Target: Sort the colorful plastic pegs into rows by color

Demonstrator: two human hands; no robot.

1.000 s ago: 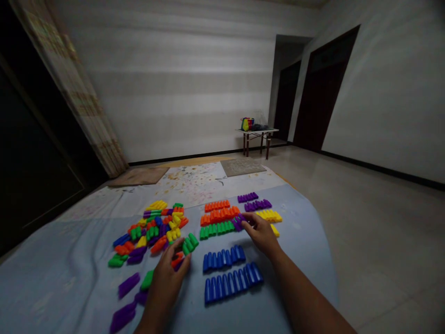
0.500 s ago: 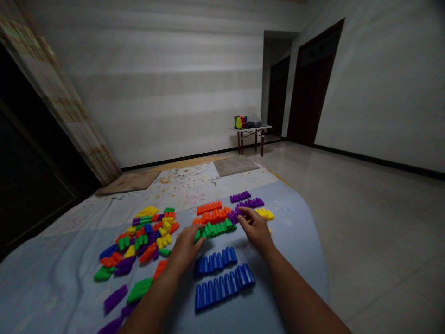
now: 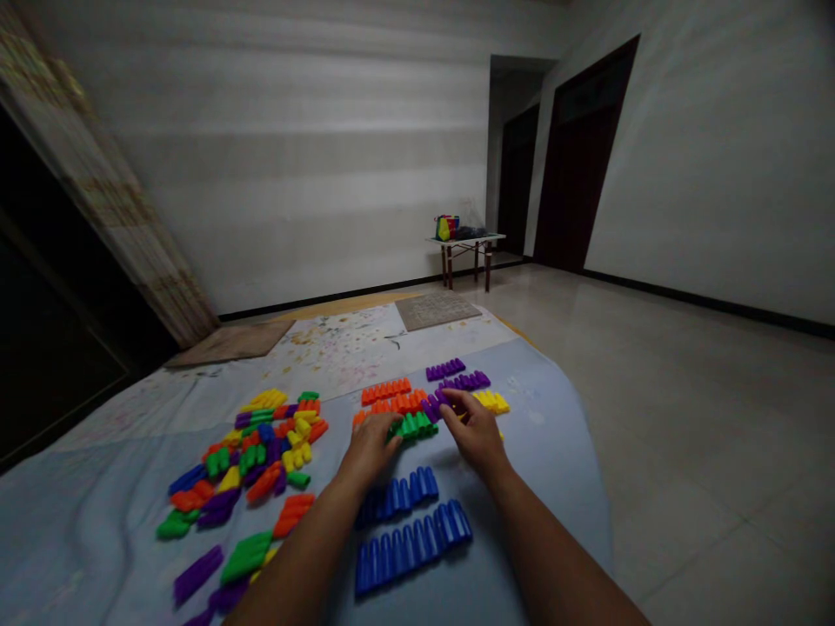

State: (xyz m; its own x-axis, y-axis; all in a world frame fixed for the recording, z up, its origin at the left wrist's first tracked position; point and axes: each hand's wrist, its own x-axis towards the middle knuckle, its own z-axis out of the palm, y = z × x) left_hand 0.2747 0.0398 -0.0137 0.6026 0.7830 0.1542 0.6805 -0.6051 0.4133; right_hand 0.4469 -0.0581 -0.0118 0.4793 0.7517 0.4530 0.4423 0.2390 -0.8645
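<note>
My left hand [image 3: 370, 450] is over the left part of a row of green bullet-shaped toy blocks [image 3: 417, 426]. Its fingers and thumb close around the green blocks from both sides and hide that end of the row. Between the thumb and fingers of my right hand [image 3: 477, 430] is a purple block piece [image 3: 433, 405], just above the right end of the green row. Orange blocks [image 3: 386, 391] lie in rows behind the green ones. Purple rows [image 3: 445, 369] and yellow blocks [image 3: 490, 402] lie beyond my right hand. Nearer me are two blue rows [image 3: 414, 549].
A mixed heap of coloured blocks [image 3: 264, 456] spreads to the left on the cloth-covered table [image 3: 554, 487]. Mats [image 3: 437, 310] lie at the table's far side. A small table [image 3: 464, 238] with a colourful bag stands by the wall.
My left hand has slid to the right along the green row, covering more of it. My right hand keeps hold of the purple piece in nearly the same place. The view has shifted slightly.
</note>
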